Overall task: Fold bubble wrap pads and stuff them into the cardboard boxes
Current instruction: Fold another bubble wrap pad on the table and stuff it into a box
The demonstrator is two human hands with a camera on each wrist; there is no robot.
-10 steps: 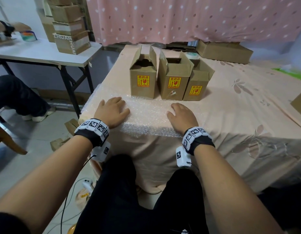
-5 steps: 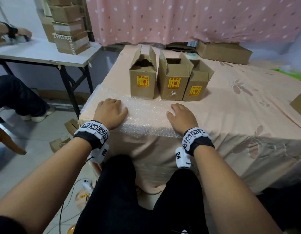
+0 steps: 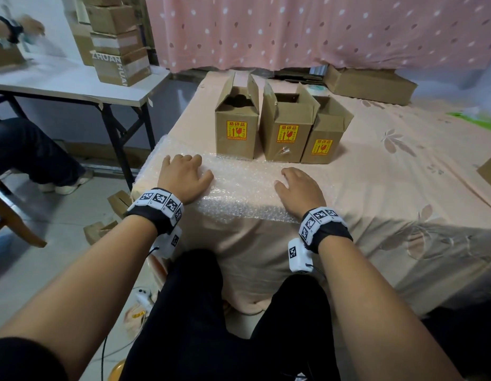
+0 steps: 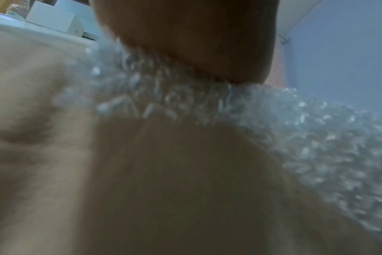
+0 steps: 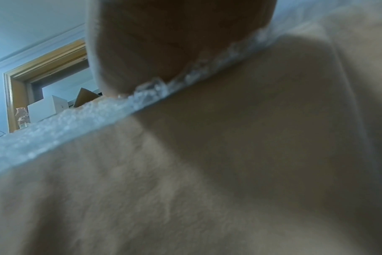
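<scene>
On the pink-clothed table [image 3: 403, 171] in the head view, a bubble wrap pad [image 3: 244, 182] lies flat along the near edge, its front margin drooping over the side. Left hand [image 3: 182, 176] and right hand [image 3: 299, 185] both rest palm-down on it, fingers spread and gripping nothing. Just behind the pad stand 3 cardboard boxes [image 3: 287, 133], side by side, top flaps up. I judge this the smoothing step before the 1st fold; next, the fingers must catch an edge and bring it over.

Left wrist view: blurred, the heel of the left hand [image 4: 185, 34] presses the bubble wrap pad [image 4: 316, 146] over the cloth edge; fingers hidden.

Right wrist view: the right hand [image 5: 153, 43] sits on the thin rim of the bubble wrap pad [image 5: 76, 120]; fingers hidden too.
</scene>
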